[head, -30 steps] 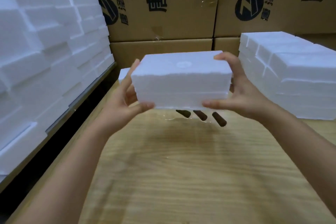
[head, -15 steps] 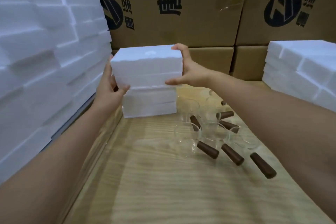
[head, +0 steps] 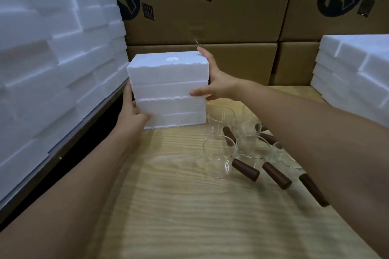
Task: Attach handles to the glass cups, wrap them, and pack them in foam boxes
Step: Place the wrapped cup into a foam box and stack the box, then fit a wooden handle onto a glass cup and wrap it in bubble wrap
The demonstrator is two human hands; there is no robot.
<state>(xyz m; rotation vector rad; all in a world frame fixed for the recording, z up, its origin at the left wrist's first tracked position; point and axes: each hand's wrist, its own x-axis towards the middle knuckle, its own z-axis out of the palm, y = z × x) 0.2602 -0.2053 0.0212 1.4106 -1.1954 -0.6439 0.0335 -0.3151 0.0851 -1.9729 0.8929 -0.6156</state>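
On the wooden table [head: 189, 216], glass cups [head: 219, 162] with brown handles [head: 245, 169] lie clustered under the right forearm; just left of them the lower foam box [head: 179, 115] sits on the table, the upper foam box [head: 168, 73] resting squarely on it; the left hand [head: 133, 114] clasps the pair's left side, thumb on the lower box's front, fingers hidden; the right hand [head: 219, 83] grasps the upper box's right end, thumb at its bottom edge; cardboard cartons [head: 210, 17] stand behind.
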